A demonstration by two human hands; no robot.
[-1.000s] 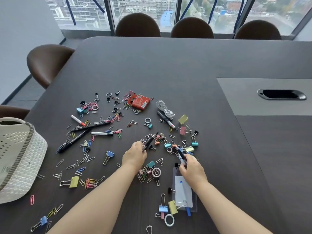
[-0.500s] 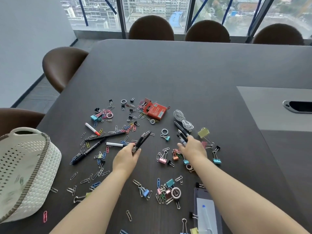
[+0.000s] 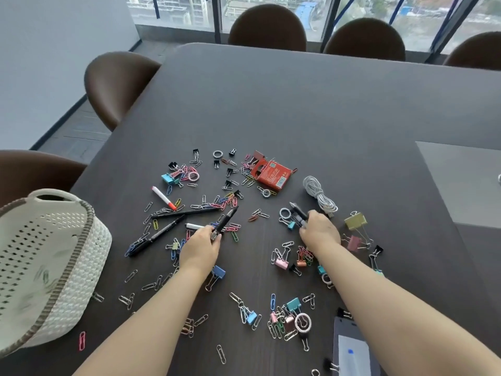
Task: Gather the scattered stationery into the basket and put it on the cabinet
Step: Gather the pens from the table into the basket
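- Dark tabletop [image 3: 311, 104].
- 5 brown chairs around the tabletop, 3 at its far edge [image 3: 267, 25].
- Window behind those chairs [image 3: 320, 9].
- Grey panel [image 3: 466, 183] inset in the tabletop's right side.

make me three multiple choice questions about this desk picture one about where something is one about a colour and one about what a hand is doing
1. Where is the basket?
A. at the table's left edge
B. on a chair
C. beside the cable

2. What colour is the box?
A. blue
B. red
C. white

3. What is the left hand doing?
A. lying flat and empty
B. holding a black pen
C. gripping the basket

Answers: A, the basket stands at the left edge of the table. B, the box among the clips is red. B, the fingers close round the pen's lower end.
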